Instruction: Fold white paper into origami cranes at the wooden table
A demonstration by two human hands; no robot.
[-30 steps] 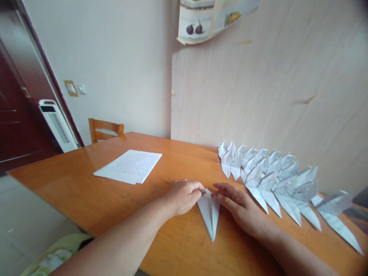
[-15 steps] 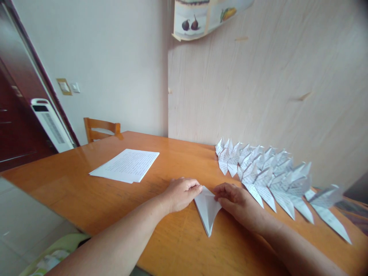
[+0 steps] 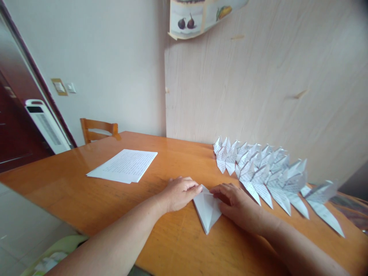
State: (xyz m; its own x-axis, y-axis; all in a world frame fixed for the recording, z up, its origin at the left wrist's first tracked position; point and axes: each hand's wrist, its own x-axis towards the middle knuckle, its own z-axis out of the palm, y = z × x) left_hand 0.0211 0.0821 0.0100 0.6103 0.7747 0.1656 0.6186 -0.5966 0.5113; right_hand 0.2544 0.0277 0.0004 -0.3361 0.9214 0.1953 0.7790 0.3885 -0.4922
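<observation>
A white folded paper (image 3: 206, 214), kite-shaped with its narrow point toward me, lies on the wooden table. Thumb and fingers of my left hand (image 3: 181, 194) are closed on its upper left corner. On the right edge, my right hand (image 3: 234, 203) has curled fingers over the paper's flap, with the thumb partly hidden behind the hand. A crease runs down the middle of the sheet. Right of my hands stand rows of folded paper pieces (image 3: 261, 174) with handwriting on them, pointed tips up.
A stack of written sheets (image 3: 123, 165) lies on the table (image 3: 172, 153) to the left. Behind the table's far corner is a wooden chair (image 3: 99, 128). A pale board wall (image 3: 244, 84) closes off the back. A green-rimmed item (image 3: 61, 245) sits low at the left.
My right hand has moved slightly left over the paper's right side, and that flap now lies flatter. My left hand keeps its place at the corner. The view has shifted a little.
</observation>
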